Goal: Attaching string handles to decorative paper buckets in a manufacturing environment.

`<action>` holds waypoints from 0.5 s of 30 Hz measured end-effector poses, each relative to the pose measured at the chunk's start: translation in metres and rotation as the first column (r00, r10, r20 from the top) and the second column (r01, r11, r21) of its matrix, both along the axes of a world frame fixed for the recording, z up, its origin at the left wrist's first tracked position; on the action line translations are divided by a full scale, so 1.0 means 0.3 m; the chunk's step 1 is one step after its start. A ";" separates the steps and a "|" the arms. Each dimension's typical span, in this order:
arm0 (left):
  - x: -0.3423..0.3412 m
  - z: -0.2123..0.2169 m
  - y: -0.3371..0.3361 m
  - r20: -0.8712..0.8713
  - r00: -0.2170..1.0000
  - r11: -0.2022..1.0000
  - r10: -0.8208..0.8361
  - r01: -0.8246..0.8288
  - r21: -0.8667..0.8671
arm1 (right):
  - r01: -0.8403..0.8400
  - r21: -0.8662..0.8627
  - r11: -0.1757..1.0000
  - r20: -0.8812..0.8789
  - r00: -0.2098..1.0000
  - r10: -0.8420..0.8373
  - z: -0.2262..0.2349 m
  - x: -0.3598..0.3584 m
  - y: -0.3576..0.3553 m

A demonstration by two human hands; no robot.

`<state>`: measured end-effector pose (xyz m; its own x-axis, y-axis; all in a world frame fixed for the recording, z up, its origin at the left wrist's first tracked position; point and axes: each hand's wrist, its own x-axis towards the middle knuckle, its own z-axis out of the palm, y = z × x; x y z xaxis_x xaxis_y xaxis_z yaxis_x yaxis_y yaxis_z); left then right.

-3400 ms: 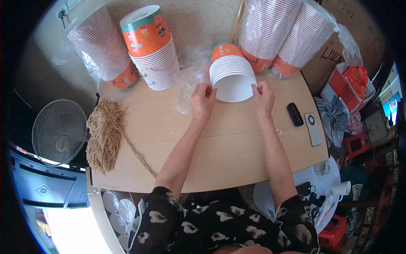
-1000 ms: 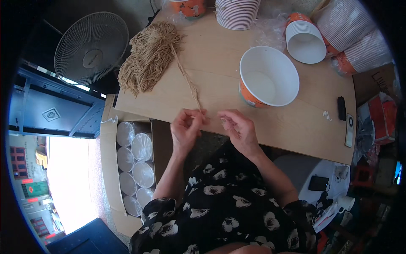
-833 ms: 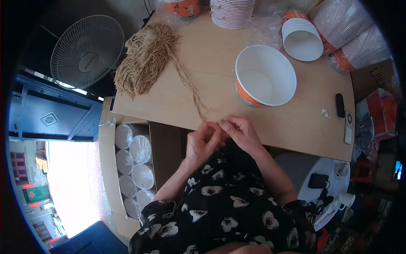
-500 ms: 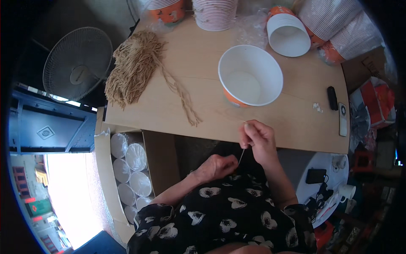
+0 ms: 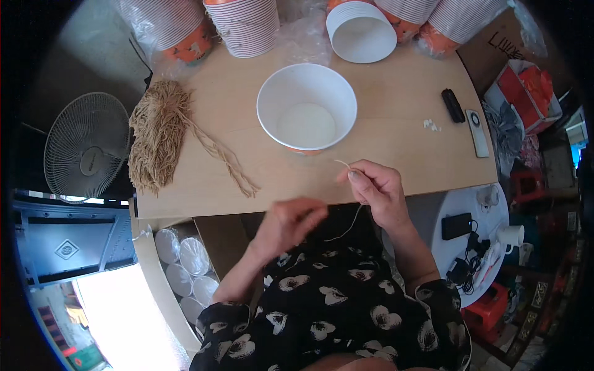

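Note:
My right hand (image 5: 380, 191) pinches a thin beige string (image 5: 349, 226) between thumb and fingers at the table's front edge. One short end pokes out past the fingertips; the longer end hangs in a curve over my lap. My left hand (image 5: 292, 224), slightly blurred, is to its left, thumb and fingers apart, with nothing seen in it. Beyond the hands a large white paper bucket (image 5: 306, 123) with an orange outside stands upright, mouth up. A thick bundle of beige strings (image 5: 158, 133) lies at the table's left, several loose strands trailing toward the front edge.
Stacked paper buckets (image 5: 244, 28) and a bucket on its side (image 5: 365, 40) line the back. A black object (image 5: 453, 105), a remote (image 5: 477, 133) and white bits (image 5: 431, 125) lie at right. A fan (image 5: 90, 148), carton (image 5: 207, 247) and round side table (image 5: 442, 247) flank me.
My left hand has let go of the string's lower end and moved left and up. The string, taut before, now hangs loose from my right hand. The whole view has shifted.

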<state>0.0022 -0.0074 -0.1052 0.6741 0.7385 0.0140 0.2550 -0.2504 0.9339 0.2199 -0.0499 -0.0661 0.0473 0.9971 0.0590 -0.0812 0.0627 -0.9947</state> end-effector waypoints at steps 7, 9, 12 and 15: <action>0.076 0.052 0.082 0.487 0.855 0.828 0.177 0.139 -0.544 | -0.162 -0.025 0.986 0.136 0.977 0.164 0.010 -0.013 -0.028; 0.067 -0.005 0.101 0.556 0.787 0.744 0.268 0.198 -0.638 | -0.162 -0.028 0.986 0.149 0.975 0.164 -0.003 -0.020 -0.033; 0.074 -0.001 0.098 0.493 0.793 0.730 0.359 0.090 -0.677 | -0.186 -0.110 0.976 0.104 0.975 0.198 -0.039 -0.006 -0.043; 0.076 -0.003 0.093 0.456 0.810 0.778 0.369 -0.001 -0.628 | -0.217 -0.188 0.958 0.007 0.975 0.223 -0.057 -0.006 -0.041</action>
<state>0.0251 0.0207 -0.1061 0.5372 0.8304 -0.1475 -0.3414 0.3740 0.8623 0.2181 -0.0621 -0.0831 -0.1735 0.9763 -0.1293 -0.0444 -0.1389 -0.9893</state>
